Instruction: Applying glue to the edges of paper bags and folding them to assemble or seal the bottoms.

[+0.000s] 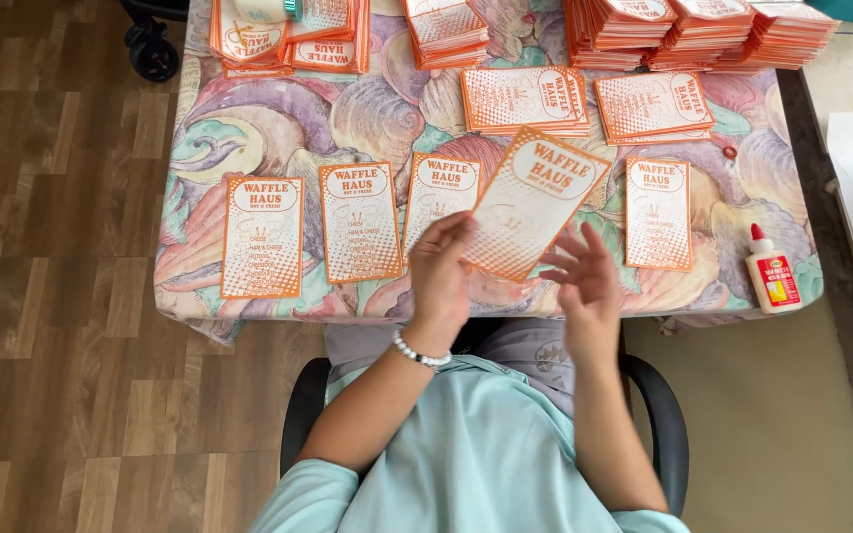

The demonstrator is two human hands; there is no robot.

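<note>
Pale teal sleeves and a lap in the same cloth filled the bottom of the view, with the arms of a black office chair (656, 415) showing to either side. From there both forearms rose toward twelve o'clock. At the wrist of the left hand (438, 271) sat a white bead bracelet (419, 353), and its fingers were closed on the lower left edge of an orange-and-white printed paper bag (533, 202), holding it tilted above the table with its top leaning toward one o'clock. At three o'clock of that hand, the right hand (584, 281) was spread with its fingers loose, gripping nothing, just beside the bag's lower right corner; contact with it could not be told. Beneath them lay a table covered in a shell-patterned cloth (348, 114). On it, a row of flat bags ran across: two at nine o'clock of the held bag (263, 237) (359, 222), one partly hidden behind it (438, 197), and one at three o'clock (659, 214). At twelve o'clock lay low piles of bags (525, 99), and taller stacks lined the far edge (703, 30). A white glue bottle with a red cap (770, 271) stood near the table's corner at four o'clock.
</note>
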